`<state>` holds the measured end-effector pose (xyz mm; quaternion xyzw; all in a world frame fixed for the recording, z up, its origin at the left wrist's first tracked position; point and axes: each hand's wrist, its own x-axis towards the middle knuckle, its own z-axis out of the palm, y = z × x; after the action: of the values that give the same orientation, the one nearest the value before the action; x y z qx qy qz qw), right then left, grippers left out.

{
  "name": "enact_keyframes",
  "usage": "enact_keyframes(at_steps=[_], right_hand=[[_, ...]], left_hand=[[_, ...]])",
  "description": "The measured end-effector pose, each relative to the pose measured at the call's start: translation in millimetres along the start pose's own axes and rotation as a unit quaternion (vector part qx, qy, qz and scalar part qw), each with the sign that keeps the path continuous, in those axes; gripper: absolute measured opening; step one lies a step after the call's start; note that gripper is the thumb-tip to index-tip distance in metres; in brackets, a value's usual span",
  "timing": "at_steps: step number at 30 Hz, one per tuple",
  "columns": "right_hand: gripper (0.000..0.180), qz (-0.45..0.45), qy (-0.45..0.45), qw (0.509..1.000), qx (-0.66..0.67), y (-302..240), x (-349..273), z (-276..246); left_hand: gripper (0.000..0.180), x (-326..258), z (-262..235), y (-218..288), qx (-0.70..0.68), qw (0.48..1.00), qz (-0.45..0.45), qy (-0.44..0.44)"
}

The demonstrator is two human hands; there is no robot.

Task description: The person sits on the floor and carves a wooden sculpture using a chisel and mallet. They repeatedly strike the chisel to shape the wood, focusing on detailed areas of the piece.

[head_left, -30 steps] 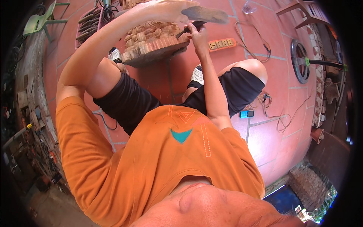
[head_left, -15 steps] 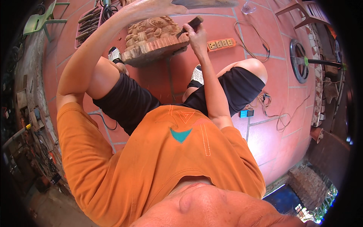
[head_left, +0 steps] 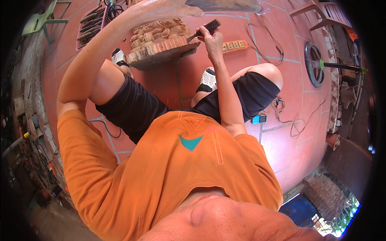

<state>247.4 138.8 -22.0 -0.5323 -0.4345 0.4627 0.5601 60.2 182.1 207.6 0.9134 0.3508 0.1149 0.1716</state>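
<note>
A thick carved block of wood stands on the tiles between my feet, its relief side facing away from me. My right hand is closed round a chisel with a dark handle. The chisel slants down to the left, its blade tip at the block's right upper edge. My left hand reaches across above the block, partly cut off by the top edge. It grips a long grey wooden mallet that extends to the right above the chisel. Most of the left fingers are out of sight.
An orange power strip with a cable lies right of the block. A pink tray of chisels is at the far left, near a green chair. At right are a wheel-shaped base, a brown chair and a blue phone-like device.
My left hand and the mallet have shifted slightly right. The chisel handle now leans farther right, showing more of the blade. The whole view has moved a little.
</note>
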Motion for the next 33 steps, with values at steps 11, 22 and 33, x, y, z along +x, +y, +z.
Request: enact_keyframes(at_steps=[11,22,33], right_hand=[[0.025,-0.013,0.017,0.999,-0.025,2,1,1],[0.023,-0.020,0.014,0.998,-0.060,6,2,1],[0.023,-0.093,0.037,0.984,-0.145,1,-4,8]], left_hand=[[0.068,-2,7,-13,0.017,0.999,0.036,0.001],[0.066,0,7,-9,0.004,0.999,0.028,-0.024],[0.070,2,18,-10,-0.020,0.999,0.029,-0.037]])
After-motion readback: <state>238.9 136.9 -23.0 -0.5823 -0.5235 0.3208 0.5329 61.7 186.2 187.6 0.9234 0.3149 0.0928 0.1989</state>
